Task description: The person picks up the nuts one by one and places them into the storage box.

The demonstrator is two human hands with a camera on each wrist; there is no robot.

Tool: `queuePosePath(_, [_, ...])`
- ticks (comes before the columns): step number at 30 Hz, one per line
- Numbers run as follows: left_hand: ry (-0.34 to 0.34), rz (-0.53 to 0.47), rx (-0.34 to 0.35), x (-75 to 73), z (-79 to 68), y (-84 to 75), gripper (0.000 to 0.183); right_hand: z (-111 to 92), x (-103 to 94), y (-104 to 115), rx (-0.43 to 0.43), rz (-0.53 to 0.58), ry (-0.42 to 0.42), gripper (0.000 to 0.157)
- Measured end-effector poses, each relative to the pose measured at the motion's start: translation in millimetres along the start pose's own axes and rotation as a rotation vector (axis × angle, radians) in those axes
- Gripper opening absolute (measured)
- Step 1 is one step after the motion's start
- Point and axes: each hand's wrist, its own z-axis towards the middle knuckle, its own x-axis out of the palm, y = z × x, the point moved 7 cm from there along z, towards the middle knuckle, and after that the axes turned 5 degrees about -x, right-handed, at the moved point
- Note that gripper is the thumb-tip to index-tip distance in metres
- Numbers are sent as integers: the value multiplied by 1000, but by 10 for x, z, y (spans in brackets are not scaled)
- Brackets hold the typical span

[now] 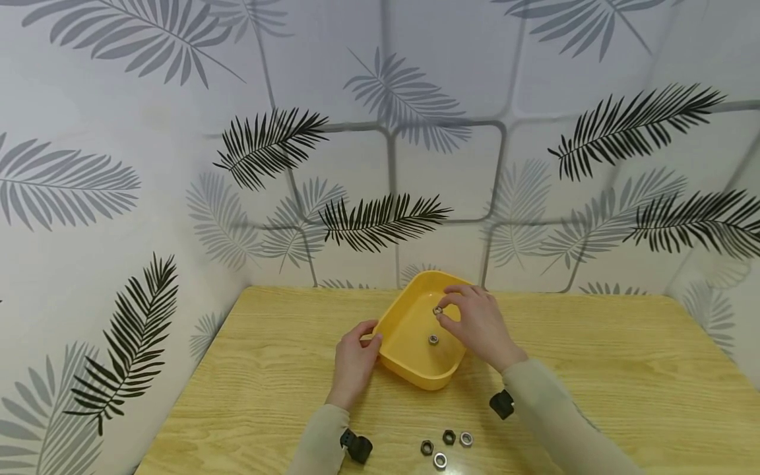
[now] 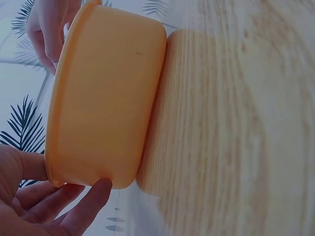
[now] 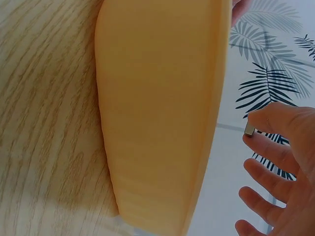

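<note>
Over the yellow plastic bin [image 1: 398, 316], my right hand [image 1: 477, 323] pinches a small metal nut [image 1: 438, 310] between thumb and forefinger. The right wrist view shows this nut [image 3: 249, 129] edge-on at the fingertips, above the bin's rim, with the other fingers spread loosely. Another nut [image 1: 433, 339] lies on the bin floor. At the bin's left corner, my left hand [image 1: 354, 359] grips the rim and outer wall; the left wrist view shows its fingers [image 2: 93, 201] against the bin's end.
Several hex nuts lie on the wooden table [image 1: 285, 369] in front of the bin, among them a dark nut [image 1: 449, 437] and a silver nut [image 1: 440, 460]. A leaf-patterned wall covering [image 1: 356, 165] rises behind the table. Each wrist wears a black camera [image 1: 501, 404].
</note>
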Motion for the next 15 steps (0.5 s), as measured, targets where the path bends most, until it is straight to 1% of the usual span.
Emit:
queuePosePath(7, [-3, 3, -7, -5, 1, -9, 32, 44, 78, -45, 14, -16, 19, 16])
queuePosePath(15, [-1, -1, 2, -11, -11, -22, 33, 100, 182, -116, 19, -46, 33, 17])
